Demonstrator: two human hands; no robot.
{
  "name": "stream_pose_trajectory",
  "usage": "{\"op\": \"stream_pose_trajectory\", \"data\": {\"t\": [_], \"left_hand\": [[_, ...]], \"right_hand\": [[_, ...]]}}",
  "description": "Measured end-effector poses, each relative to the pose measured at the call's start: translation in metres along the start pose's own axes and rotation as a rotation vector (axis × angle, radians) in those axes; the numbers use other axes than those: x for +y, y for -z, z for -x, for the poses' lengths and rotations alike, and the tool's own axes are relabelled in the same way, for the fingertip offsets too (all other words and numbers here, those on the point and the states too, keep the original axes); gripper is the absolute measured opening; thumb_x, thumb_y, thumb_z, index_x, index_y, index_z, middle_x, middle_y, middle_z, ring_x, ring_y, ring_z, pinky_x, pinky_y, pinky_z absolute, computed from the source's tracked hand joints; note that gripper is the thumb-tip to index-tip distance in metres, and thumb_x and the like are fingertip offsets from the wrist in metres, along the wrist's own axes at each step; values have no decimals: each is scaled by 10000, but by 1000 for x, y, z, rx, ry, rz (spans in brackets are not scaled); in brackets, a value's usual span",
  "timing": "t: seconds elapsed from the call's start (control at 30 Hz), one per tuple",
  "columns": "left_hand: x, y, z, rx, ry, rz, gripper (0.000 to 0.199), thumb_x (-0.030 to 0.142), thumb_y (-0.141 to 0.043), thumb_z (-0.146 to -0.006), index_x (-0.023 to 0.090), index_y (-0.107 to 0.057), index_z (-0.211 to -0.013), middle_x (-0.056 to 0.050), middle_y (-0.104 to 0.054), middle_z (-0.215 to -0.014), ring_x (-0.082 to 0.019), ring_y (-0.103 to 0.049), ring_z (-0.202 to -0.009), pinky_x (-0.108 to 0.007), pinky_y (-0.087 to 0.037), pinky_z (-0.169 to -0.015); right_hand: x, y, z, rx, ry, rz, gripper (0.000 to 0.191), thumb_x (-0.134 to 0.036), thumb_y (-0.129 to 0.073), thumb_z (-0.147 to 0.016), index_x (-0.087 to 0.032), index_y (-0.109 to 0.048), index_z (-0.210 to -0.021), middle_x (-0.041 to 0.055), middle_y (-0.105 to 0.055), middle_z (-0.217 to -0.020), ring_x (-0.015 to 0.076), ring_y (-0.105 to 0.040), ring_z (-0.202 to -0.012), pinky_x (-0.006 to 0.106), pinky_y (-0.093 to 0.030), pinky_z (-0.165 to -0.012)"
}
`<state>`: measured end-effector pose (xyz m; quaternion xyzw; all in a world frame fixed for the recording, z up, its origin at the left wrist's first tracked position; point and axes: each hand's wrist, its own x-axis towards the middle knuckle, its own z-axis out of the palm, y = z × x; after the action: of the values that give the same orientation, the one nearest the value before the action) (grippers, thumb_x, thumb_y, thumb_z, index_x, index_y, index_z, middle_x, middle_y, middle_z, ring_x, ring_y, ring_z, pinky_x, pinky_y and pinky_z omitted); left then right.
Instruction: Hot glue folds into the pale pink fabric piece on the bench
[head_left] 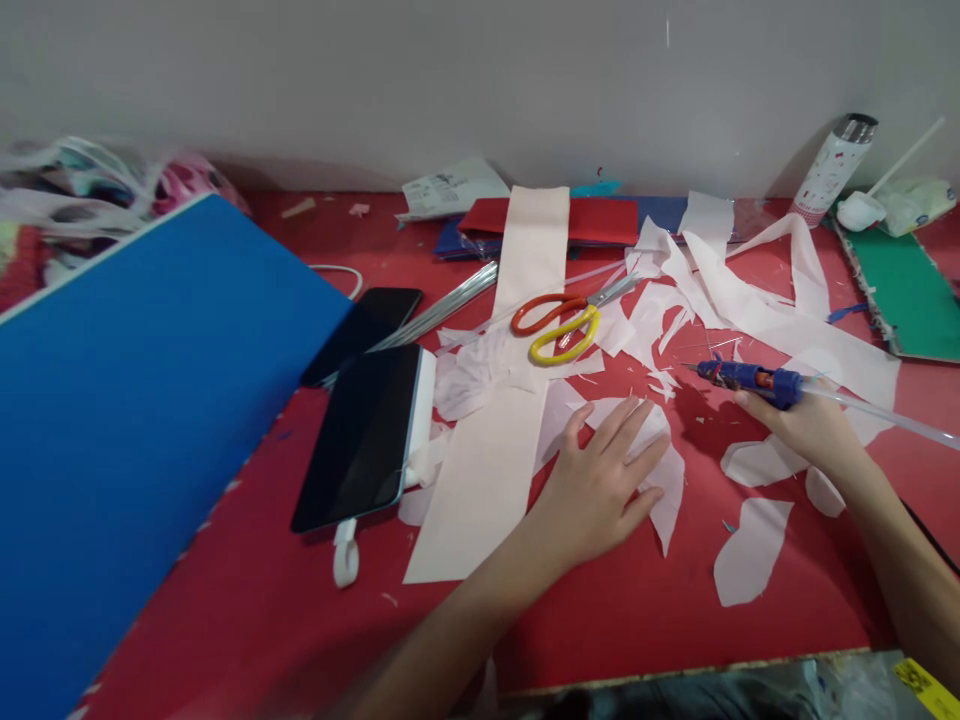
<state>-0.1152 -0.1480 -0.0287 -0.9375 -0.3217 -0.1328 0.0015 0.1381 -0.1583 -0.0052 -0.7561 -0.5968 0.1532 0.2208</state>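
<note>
My left hand (604,485) lies flat with fingers spread on pale pink scraps (664,470) on the red mat (637,620). My right hand (806,425) grips a blue glue gun (750,379), its nozzle pointing left just above the mat and a clear glue stick (892,420) trailing out behind to the right. A long pale pink strip (506,400) runs from the wall toward me, just left of my left hand. Orange and yellow scissors (566,320) rest on that strip farther back.
A big blue board (127,420) leans across the left side. A tablet (364,435) on a white block and a dark phone (367,325) lie beside it. Red and blue sheets (600,220) sit by the wall. A bottle (832,170) and green board (904,290) stand at far right.
</note>
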Motion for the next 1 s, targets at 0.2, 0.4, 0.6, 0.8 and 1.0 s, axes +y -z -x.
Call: {"op": "stream_pose_trajectory", "data": {"t": [0.2, 0.4, 0.6, 0.8, 1.0], "left_hand": [[1, 0, 1, -26, 25, -11, 419, 415, -510, -864, 237, -549, -1242, -132, -444, -1398, -314, -398, -1274, -553, -254, -1014], [1, -2, 1, -22, 32, -17, 437, 428, -507, -861, 235, -545, -1251, -126, -448, -1396, -310, -405, -1268, -540, -230, -1033], [1, -3, 1, -34, 42, -17, 452, 442, -490, -868, 241, -526, -1270, -114, -438, -1407, -291, -379, -1292, -523, -214, -1044], [0, -3, 1, -33, 36, -16, 470, 470, -474, -872, 228, -523, -1272, -114, -432, -1412, -286, -360, -1304, -519, -202, -1051], [0, -3, 2, -42, 33, -26, 506, 499, -472, -867, 216, -507, -1283, -116, -431, -1412, -283, -357, -1305, -515, -200, -1055]], "right_hand": [[-1, 1, 0, -21, 9, -21, 464, -622, -543, -728, -200, -729, -784, -6, -534, -469, 147, -481, -452, 263, -340, -454], [-1, 1, 0, -15, 18, -19, 467, -609, -541, -736, -198, -740, -834, 1, -556, -485, 147, -491, -463, 256, -347, -457], [0, 0, 0, -18, 8, -16, 482, -623, -541, -725, -185, -733, -790, 10, -565, -491, 152, -496, -462, 255, -342, -452], [1, 0, 0, 4, 40, -4, 493, -634, -526, -727, -177, -709, -703, 7, -517, -455, 145, -467, -439, 253, -331, -439], [-1, 1, 0, -26, 33, -5, 471, -607, -527, -744, -192, -737, -818, 5, -550, -476, 152, -484, -457, 260, -332, -457]]}}
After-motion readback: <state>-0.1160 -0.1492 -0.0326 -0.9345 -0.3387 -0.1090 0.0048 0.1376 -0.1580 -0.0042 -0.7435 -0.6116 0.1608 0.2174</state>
